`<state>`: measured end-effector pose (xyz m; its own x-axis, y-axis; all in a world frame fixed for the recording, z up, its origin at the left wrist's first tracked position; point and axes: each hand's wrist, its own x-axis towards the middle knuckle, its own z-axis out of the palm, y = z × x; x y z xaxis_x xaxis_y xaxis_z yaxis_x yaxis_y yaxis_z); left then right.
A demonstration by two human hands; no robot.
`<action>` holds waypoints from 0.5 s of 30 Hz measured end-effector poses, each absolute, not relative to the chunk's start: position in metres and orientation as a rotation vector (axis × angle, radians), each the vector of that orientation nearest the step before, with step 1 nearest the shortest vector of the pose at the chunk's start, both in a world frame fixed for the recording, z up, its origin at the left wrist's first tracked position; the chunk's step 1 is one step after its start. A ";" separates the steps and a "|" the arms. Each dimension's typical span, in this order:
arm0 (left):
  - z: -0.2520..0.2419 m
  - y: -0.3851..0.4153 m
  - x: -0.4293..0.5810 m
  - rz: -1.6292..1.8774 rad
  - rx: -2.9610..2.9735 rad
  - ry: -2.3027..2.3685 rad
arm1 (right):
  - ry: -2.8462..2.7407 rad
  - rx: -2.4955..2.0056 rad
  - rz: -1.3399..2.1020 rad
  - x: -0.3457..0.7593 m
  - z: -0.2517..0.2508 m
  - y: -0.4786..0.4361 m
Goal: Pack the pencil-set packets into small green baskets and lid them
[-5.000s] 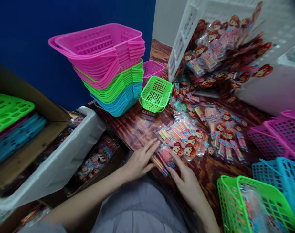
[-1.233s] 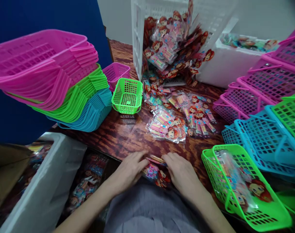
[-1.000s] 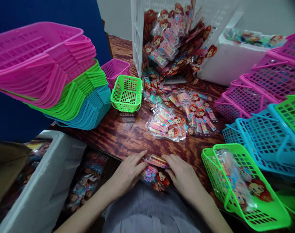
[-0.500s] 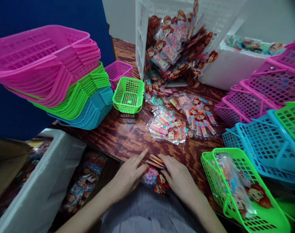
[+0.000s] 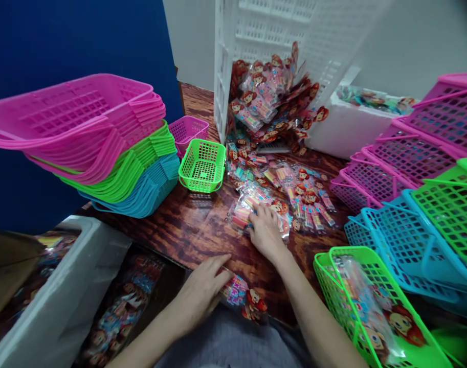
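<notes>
My left hand (image 5: 203, 287) is at the table's front edge, its thumb and fingers closed on clear packets (image 5: 238, 292) with a red-haired cartoon figure at one end. Further forward, my right hand (image 5: 265, 229) rests with bent, parted fingers on a loose pile of similar packets (image 5: 244, 210); no packet is visibly lifted in it. Pastel strips show inside these packets. Beside the pile, more packets (image 5: 312, 197) lie fanned out on the dark wood-grain table (image 5: 168, 225).
Nested pink, green and blue baskets (image 5: 141, 158) rise at left. A green basket (image 5: 203, 166) stands mid-table. Behind, a white crate (image 5: 221, 66) lies tipped, packets spilling out. More baskets (image 5: 394, 225) crowd the right; a green one (image 5: 325, 276) holds packets. A foam box (image 5: 72, 291) sits lower left.
My right hand has left the packets by my left hand and moved forward onto the pile. My left hand has stayed near the edge, shifting slightly. The view has tilted up a little.
</notes>
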<state>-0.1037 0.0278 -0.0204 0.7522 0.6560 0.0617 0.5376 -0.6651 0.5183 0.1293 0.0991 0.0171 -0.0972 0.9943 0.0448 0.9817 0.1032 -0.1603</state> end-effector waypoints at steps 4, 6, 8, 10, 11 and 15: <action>-0.016 0.027 -0.103 0.288 2.450 0.901 | -2.271 -2.013 -0.016 0.119 0.017 0.082; -0.015 0.027 -0.102 0.304 2.457 0.901 | -2.288 -1.982 0.013 0.114 0.016 0.064; -0.014 0.028 -0.101 0.330 2.472 0.907 | -2.325 -1.918 0.082 0.110 0.017 0.047; -0.012 0.029 -0.100 0.345 2.479 0.909 | -2.355 -1.876 0.150 0.107 0.018 0.035; -0.011 0.029 -0.100 0.337 2.479 0.906 | -2.360 -1.874 0.182 0.107 0.018 0.031; -0.010 0.031 -0.099 0.300 2.490 0.881 | -2.322 -1.879 0.294 0.110 0.015 0.027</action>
